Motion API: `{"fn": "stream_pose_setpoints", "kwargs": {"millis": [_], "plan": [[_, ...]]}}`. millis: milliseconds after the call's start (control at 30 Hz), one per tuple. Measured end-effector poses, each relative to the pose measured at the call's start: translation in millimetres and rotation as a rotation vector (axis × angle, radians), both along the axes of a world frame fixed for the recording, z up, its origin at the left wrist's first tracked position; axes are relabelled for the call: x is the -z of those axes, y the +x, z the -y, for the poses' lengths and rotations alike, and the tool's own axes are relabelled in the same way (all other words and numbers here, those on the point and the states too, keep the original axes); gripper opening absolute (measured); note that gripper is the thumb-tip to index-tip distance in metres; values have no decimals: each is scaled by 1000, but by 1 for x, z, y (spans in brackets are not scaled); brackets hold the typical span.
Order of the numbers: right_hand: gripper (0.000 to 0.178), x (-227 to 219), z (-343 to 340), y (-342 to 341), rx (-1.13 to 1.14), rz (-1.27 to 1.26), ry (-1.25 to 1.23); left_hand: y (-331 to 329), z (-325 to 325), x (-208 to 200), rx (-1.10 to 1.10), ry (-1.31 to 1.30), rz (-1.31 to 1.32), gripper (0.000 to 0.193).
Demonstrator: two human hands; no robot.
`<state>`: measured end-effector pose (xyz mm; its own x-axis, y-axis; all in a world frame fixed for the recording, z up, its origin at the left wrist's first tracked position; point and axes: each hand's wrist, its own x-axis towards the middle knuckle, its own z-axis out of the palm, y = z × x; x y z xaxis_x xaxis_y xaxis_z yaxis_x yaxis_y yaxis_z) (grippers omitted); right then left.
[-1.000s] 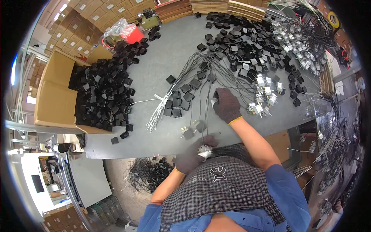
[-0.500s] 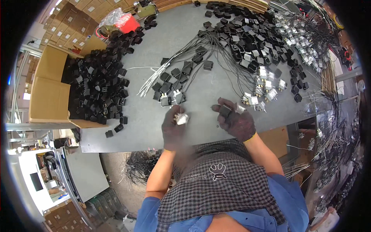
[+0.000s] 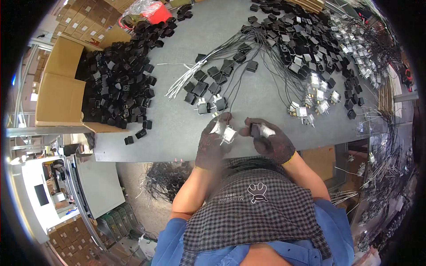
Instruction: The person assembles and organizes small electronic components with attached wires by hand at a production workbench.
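My left hand [image 3: 208, 147], in a dark glove, is closed around a white plug insert [image 3: 229, 134] with metal prongs. Another pale piece shows between its fingers. Opposite it, my right hand [image 3: 279, 148], gloved too, grips a small black plastic housing [image 3: 255, 131]; a whitish piece [image 3: 267, 130] lies against its fingers. A small gap separates the two hands, above the near part of the grey table [image 3: 177, 137]. Just beyond my left hand sit two black housings with white inserts [image 3: 203, 106] in them.
A cardboard box [image 3: 60, 104] spills black housings [image 3: 120, 84] at the left. A bundle of grey cables [image 3: 242, 37] with white ends fans across the middle. More black housings [image 3: 306, 40] and white inserts [image 3: 320, 94] lie at the right. A red container [image 3: 157, 13] stands at the back left.
My hands have drawn closer together, the left one shifting rightward with the white plug insert and turning it. The whole view has shifted slightly.
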<state>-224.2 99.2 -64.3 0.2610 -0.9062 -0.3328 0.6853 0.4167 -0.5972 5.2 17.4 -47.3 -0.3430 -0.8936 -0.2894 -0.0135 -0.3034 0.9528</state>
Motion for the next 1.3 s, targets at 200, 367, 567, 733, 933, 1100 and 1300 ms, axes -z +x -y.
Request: {"fn": "stream_pose_setpoints", "kwargs": {"millis": [200,367,567,733,933,1100,1300], "plan": [[52,-2,0,13,53,-416,-167,9,-26,-1,-54,181,-168,49],[45,11,-1,12,35,-298,-325,6,-29,-1,-13,199,-109,70],[35,-5,4,33,197,-643,-209,0,-30,-10,114,94,129,73],[38,-7,5,20,17,-667,-204,-1,-28,-23,150,237,125,59],[38,-26,13,16,-127,-704,-126,5,-45,-4,69,115,59,63],[40,-43,26,20,-252,-637,-8,10,-41,-19,126,37,46,59],[35,-9,37,34,-259,-532,13,19,-33,-22,130,256,6,41]]}}
